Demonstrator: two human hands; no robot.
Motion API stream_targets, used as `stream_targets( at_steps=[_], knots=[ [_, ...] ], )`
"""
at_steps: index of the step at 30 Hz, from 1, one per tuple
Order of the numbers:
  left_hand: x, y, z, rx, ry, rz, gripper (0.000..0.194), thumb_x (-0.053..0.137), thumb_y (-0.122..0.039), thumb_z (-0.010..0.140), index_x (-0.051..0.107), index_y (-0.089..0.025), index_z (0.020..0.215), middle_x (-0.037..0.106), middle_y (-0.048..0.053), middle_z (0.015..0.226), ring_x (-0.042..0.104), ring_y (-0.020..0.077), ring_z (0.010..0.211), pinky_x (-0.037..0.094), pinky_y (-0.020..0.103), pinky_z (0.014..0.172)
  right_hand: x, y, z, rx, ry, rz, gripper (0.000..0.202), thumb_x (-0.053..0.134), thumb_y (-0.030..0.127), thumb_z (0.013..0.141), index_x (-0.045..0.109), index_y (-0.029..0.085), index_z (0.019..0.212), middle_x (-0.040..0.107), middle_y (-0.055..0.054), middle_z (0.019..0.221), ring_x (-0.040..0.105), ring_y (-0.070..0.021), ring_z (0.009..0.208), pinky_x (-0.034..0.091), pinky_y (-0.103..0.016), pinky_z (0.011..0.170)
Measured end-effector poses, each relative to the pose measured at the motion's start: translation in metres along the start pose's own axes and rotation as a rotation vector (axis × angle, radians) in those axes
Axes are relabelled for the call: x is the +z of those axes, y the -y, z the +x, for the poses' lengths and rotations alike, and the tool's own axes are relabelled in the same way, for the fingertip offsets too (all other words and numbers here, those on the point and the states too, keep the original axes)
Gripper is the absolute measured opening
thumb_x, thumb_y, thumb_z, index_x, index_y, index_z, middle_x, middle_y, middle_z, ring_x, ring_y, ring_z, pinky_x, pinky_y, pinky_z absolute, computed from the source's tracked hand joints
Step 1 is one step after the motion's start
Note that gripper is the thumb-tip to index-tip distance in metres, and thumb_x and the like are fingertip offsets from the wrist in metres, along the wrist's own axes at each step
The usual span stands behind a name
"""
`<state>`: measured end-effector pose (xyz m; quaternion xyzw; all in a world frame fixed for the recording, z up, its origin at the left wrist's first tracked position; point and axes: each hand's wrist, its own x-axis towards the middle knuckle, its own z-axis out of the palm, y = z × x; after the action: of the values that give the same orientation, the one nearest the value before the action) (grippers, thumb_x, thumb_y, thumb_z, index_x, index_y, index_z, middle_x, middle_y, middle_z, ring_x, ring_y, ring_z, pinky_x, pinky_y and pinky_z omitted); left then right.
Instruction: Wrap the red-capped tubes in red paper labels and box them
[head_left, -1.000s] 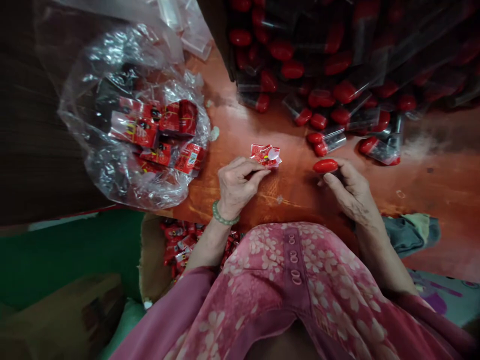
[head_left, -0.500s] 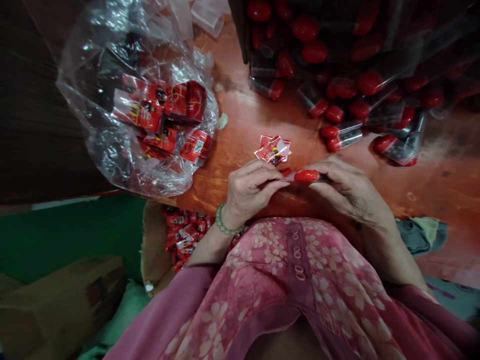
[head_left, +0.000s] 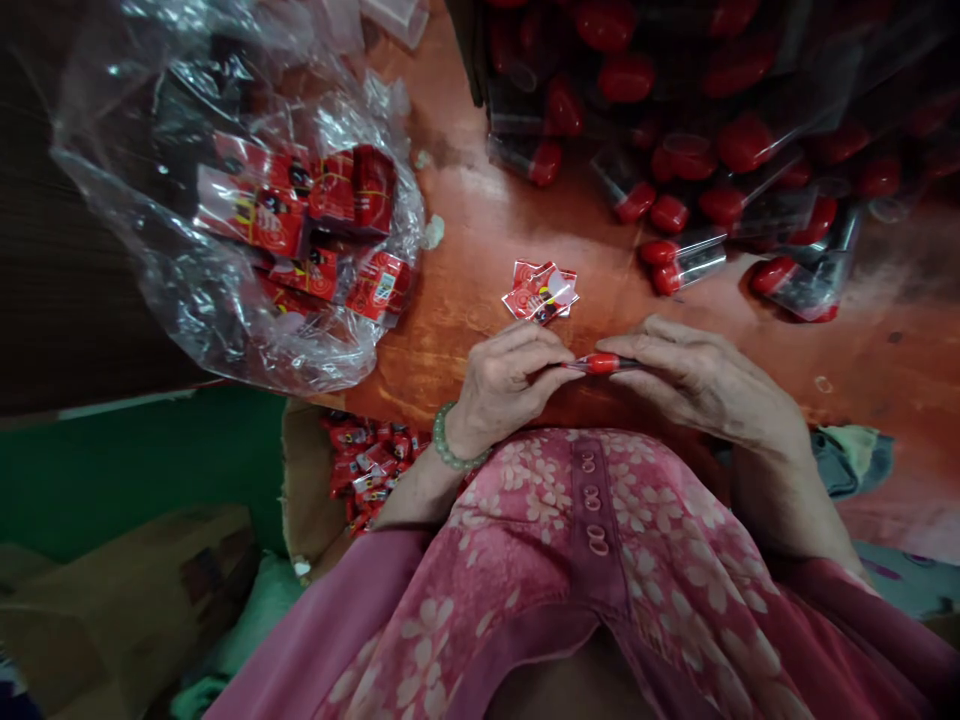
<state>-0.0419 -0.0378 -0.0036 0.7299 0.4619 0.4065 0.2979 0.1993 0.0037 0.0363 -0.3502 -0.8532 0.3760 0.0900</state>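
Between my two hands, near the table's front edge, lies a small red-capped tube (head_left: 602, 363), held level. My left hand (head_left: 517, 375), with a green bead bracelet at its wrist, pinches the clear film or sleeve at the tube's left end. My right hand (head_left: 679, 375) has its fingers closed round the dark right end. Just beyond my left fingertips, a few red printed packets (head_left: 541, 290) lie overlapped on the table. How far the film covers the tube is too small to tell.
An open clear plastic bag (head_left: 172, 290) with bundled red packets (head_left: 274, 215) lies at left. Clear tubes with red caps (head_left: 686, 265) are heaped at back right. Below the table, a cardboard box (head_left: 307, 490) holds red packets. Cloths (head_left: 851, 458) lie at right.
The red-capped tube has shifted slightly left, and less of its red part shows. My right hand has moved slightly over it. The view has shifted a little.
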Motion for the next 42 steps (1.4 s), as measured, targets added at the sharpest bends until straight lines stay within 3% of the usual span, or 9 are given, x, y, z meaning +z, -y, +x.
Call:
stream_targets(
  at_steps=[8, 13, 20, 24, 33, 37, 39, 42],
  knots=[
    [0.006, 0.008, -0.004, -0.063, 0.038, -0.041, 0.012, 0.075, -0.03, 0.091, 0.078, -0.018, 0.09, 0.078, 0.003, 0.084, 0.073, 0.011, 0.076, 0.06, 0.022, 0.073, 0.003, -0.002, 0.008, 0.007, 0.087, -0.079, 0.039, 0.045, 0.042, 0.107, 0.067, 0.024, 0.133, 0.062, -0.005, 0.087, 0.058, -0.0162, 0.071, 0.046, -0.028, 0.067],
    [0.006, 0.015, -0.004, -0.11, 0.061, -0.152, 0.015, 0.075, -0.031, 0.091, 0.079, -0.017, 0.094, 0.081, 0.004, 0.088, 0.075, 0.0116, 0.076, 0.06, 0.021, 0.073, 0.001, -0.002, 0.019, 0.022, 0.164, -0.04, 0.033, 0.047, 0.034, 0.105, 0.07, 0.022, 0.124, 0.069, -0.008, 0.096, 0.065, -0.02, 0.08, 0.049, -0.031, 0.072],
    [0.007, 0.021, 0.003, -0.236, 0.092, -0.235, 0.021, 0.073, -0.038, 0.091, 0.08, -0.018, 0.091, 0.082, 0.005, 0.091, 0.076, 0.0146, 0.08, 0.06, 0.027, 0.079, 0.001, -0.008, 0.03, -0.001, 0.152, 0.052, 0.029, 0.051, 0.034, 0.103, 0.067, 0.026, 0.127, 0.077, -0.006, 0.111, 0.072, -0.0251, 0.096, 0.056, -0.038, 0.083],
    [0.003, 0.022, 0.004, -0.281, 0.162, -0.296, 0.02, 0.074, -0.034, 0.089, 0.078, -0.015, 0.091, 0.08, 0.005, 0.085, 0.071, 0.0121, 0.072, 0.056, 0.023, 0.071, 0.0, -0.008, 0.031, 0.007, 0.177, 0.057, 0.023, 0.054, 0.037, 0.103, 0.07, 0.027, 0.114, 0.078, -0.004, 0.099, 0.072, -0.0232, 0.085, 0.054, -0.036, 0.074],
    [0.003, 0.014, 0.005, -0.079, 0.2, -0.161, 0.017, 0.066, -0.029, 0.091, 0.073, -0.014, 0.086, 0.075, 0.005, 0.078, 0.067, 0.012, 0.067, 0.051, 0.024, 0.066, 0.001, 0.005, 0.027, 0.057, 0.204, -0.047, 0.01, 0.058, 0.028, 0.098, 0.065, 0.021, 0.101, 0.072, -0.005, 0.087, 0.066, -0.0214, 0.075, 0.044, -0.031, 0.065],
    [0.0, 0.013, 0.007, -0.078, 0.239, -0.128, 0.021, 0.066, -0.032, 0.092, 0.074, -0.015, 0.085, 0.075, 0.004, 0.077, 0.067, 0.0129, 0.068, 0.053, 0.026, 0.068, 0.006, 0.001, 0.024, 0.056, 0.147, 0.072, 0.009, 0.063, 0.03, 0.096, 0.063, 0.021, 0.097, 0.069, -0.002, 0.082, 0.062, -0.0177, 0.071, 0.042, -0.029, 0.064],
    [-0.005, 0.016, 0.006, -0.172, 0.166, -0.191, 0.027, 0.071, -0.042, 0.09, 0.075, -0.016, 0.095, 0.077, 0.006, 0.086, 0.071, 0.0158, 0.078, 0.056, 0.028, 0.077, 0.011, -0.003, 0.024, 0.065, 0.073, 0.246, 0.015, 0.066, 0.035, 0.096, 0.064, 0.021, 0.099, 0.067, -0.001, 0.082, 0.061, -0.0158, 0.071, 0.044, -0.028, 0.064],
    [-0.012, 0.021, 0.001, -0.373, -0.118, -0.421, 0.054, 0.071, -0.063, 0.086, 0.071, -0.021, 0.12, 0.078, 0.009, 0.111, 0.074, 0.0226, 0.103, 0.058, 0.036, 0.092, 0.021, -0.008, 0.028, 0.163, -0.126, 0.624, 0.027, 0.071, 0.047, 0.092, 0.064, 0.022, 0.101, 0.067, 0.001, 0.084, 0.059, -0.012, 0.066, 0.047, -0.025, 0.061]
  ],
)
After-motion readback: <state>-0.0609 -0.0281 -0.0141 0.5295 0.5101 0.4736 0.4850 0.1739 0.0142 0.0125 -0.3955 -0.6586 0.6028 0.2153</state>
